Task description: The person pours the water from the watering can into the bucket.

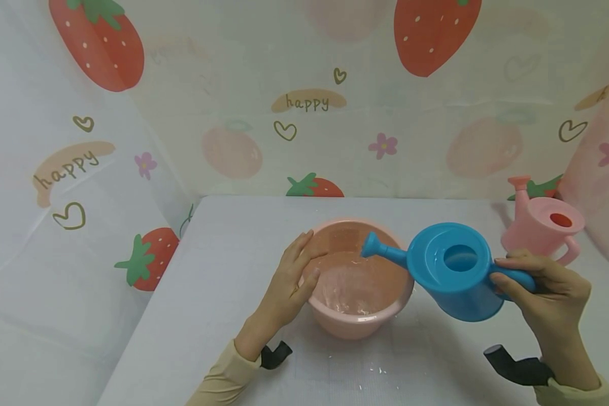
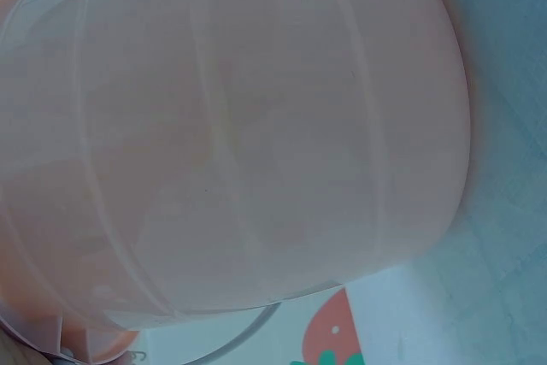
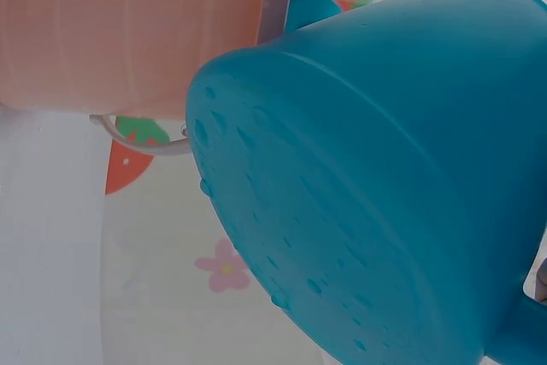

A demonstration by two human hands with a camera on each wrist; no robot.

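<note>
A pink bucket (image 1: 357,324) with water in it stands on the white table. My left hand (image 1: 291,276) rests on the bucket's left rim, its fingers reaching over the edge. In the left wrist view the bucket's ribbed side (image 2: 282,126) fills most of the picture. My right hand (image 1: 553,299) grips the handle of a blue watering can (image 1: 451,276), held up at the bucket's right. The can's spout reaches over the rim. Drops cling to the can's underside (image 3: 299,228) in the right wrist view. No water is seen leaving the spout.
A pink watering can (image 1: 543,223) stands at the back right of the table (image 1: 254,225), behind my right hand. Small water drops (image 1: 380,370) lie on the tabletop in front of the bucket. A patterned curtain (image 1: 309,152) hangs along the back and sides.
</note>
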